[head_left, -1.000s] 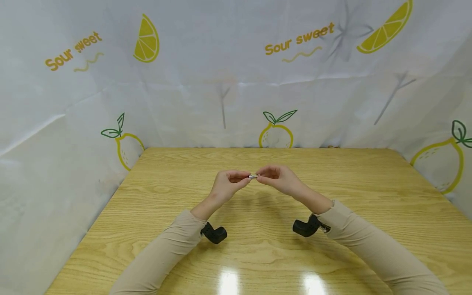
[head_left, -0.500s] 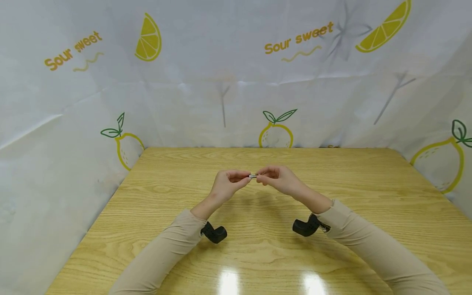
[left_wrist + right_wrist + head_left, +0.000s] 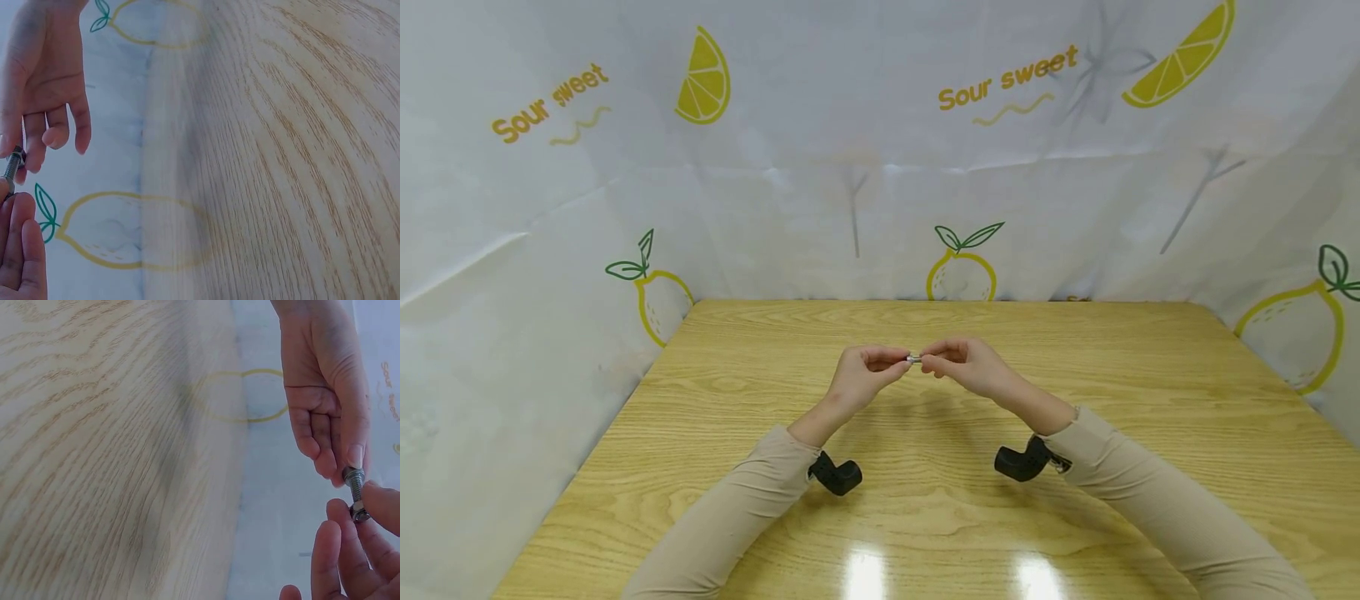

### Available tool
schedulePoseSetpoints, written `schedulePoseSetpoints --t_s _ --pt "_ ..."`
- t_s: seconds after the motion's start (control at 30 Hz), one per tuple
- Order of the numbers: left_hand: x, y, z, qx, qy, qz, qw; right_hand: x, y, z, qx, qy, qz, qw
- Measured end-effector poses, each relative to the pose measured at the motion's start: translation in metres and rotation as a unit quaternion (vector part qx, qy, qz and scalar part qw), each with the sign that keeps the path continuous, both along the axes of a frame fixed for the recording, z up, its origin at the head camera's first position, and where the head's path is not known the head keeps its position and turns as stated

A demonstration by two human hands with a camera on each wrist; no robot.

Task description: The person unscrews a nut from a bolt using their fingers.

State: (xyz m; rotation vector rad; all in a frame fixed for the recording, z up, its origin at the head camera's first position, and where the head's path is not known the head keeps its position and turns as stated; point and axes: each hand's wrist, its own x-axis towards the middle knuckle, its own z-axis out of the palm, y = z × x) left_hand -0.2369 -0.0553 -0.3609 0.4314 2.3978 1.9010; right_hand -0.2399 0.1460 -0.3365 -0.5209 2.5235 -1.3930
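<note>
Above the middle of the table, a small metal bolt (image 3: 913, 359) lies about level between the two hands. My left hand (image 3: 859, 379) pinches its left end between thumb and fingers. At the right end, the thumb and fingertips of my right hand (image 3: 976, 367) pinch it. The right wrist view shows the bolt's threaded shank (image 3: 356, 486) bare between the hands, with a hex nut (image 3: 358, 507) by the right fingers. The left fingertips partly hide the other end. In the left wrist view, the bolt (image 3: 12, 165) sits at the left edge.
A wood-grain table (image 3: 715, 517) spreads below both hands. White cloth (image 3: 820, 100) printed with lemons hangs behind it and along the sides. Black wrist mounts (image 3: 838, 475) stick out from beneath both beige sleeves (image 3: 730, 512).
The right thumb and fingertips have shifted slightly on the bolt's right end. The left hand has kept its place and its grip.
</note>
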Motion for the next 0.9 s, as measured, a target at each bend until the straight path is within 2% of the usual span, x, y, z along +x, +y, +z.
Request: schedulePoseSetpoints --t_s 0.17,0.47,0.73,0.9 --pt "0.0002 -0.0004 0.0002 -0.001 -0.002 0.003 1.0 0.0 0.0001 0.0 -0.02 0.016 0.003 1.0" --pt "0.0006 -0.0002 0.0007 0.0 -0.002 0.004 1.0 0.0004 0.0008 0.0008 -0.001 -0.008 -0.002 1.0" --pt "0.0007 0.0003 0.0012 0.005 -0.002 0.009 0.9999 0.0 0.0008 0.0008 -0.025 0.012 0.003 1.0" --pt "0.001 -0.0005 0.0011 0.002 -0.001 0.005 1.0 -0.0003 0.0011 0.0019 -0.011 0.013 0.012 1.0"
